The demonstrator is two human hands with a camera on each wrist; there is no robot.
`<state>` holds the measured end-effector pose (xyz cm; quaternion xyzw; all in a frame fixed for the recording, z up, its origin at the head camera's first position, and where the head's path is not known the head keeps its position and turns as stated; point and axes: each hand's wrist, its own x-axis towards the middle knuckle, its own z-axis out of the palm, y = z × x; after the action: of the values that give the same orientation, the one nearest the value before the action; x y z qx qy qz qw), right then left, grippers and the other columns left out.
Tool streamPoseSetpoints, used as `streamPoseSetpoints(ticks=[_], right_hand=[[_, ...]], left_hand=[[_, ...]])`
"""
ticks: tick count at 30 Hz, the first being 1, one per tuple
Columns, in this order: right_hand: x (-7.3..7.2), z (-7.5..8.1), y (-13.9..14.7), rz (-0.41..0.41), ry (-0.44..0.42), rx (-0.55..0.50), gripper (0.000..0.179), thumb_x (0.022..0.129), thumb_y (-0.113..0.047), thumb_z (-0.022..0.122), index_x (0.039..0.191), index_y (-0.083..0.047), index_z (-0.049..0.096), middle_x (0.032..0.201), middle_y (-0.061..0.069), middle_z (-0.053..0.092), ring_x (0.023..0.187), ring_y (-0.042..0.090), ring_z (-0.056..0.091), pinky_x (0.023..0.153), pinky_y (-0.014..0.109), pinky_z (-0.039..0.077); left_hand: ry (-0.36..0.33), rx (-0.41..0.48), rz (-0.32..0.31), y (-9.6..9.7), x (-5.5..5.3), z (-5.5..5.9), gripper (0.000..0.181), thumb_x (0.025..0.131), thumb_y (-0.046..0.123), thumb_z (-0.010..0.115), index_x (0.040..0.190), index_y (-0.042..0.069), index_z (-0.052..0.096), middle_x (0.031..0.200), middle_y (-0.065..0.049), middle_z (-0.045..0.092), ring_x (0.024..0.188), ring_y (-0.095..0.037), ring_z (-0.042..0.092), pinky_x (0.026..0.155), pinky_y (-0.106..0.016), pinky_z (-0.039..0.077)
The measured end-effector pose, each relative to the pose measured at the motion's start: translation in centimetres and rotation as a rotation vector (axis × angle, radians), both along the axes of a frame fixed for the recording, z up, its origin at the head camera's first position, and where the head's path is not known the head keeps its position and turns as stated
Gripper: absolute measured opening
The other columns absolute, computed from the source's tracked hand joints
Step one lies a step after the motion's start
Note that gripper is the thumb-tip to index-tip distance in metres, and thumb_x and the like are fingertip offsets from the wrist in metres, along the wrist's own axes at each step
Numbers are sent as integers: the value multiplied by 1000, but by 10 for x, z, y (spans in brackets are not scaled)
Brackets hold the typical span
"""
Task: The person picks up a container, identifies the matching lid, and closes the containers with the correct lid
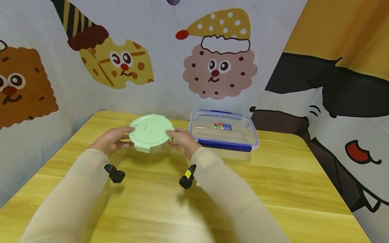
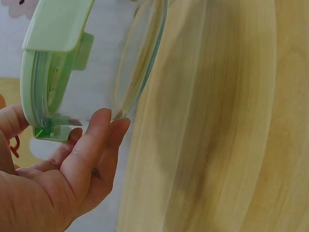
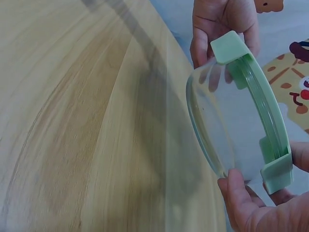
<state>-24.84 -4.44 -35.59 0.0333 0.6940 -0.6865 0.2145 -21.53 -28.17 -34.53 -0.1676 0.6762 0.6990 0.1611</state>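
Note:
A round clear glass food container with a pale green clip-on lid is held between both hands, raised off the table. My left hand grips its left side, thumb at the lid's edge and fingers bent under the glass, as the left wrist view shows. On the opposite side, my right hand holds it the same way, with fingertips against the glass base. Green clips stand around the lid's rim. Through the glass I make out no contents.
Just right of the round container, a rectangular clear plastic box with blue clips sits at the back of the wooden table. Behind the table hangs a cloth printed with cartoon figures. A small black device is strapped to each wrist.

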Motion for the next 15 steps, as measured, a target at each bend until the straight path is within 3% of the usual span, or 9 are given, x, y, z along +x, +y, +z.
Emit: streamPoseSetpoints(ticks=[4,11,15], right_hand=[[-5,-5,-6,-10,-21,-9,49,95,-22,63,137,-2,48,120,12,56,88,19,58,93,38,52],[-13,-12,-16,-68,-39,-32,47,94,-22,64,136,-4,51,112,9,57,84,17,55,87,34,54],[-18,-15,-20,-96,-47,-51,47,94,-22,64,136,-5,52,109,8,55,85,16,53,88,34,53]], left_hand=[[-14,24,20,-4,-5,-4,53,99,27,52,144,6,32,120,-12,38,85,-17,59,81,-26,57],[-38,36,53,-7,-14,-11,67,99,28,51,153,6,18,134,-17,33,111,-29,50,86,-27,55],[-46,39,62,-8,-18,-14,67,100,29,50,154,7,17,145,-20,26,112,-29,49,85,-25,55]])
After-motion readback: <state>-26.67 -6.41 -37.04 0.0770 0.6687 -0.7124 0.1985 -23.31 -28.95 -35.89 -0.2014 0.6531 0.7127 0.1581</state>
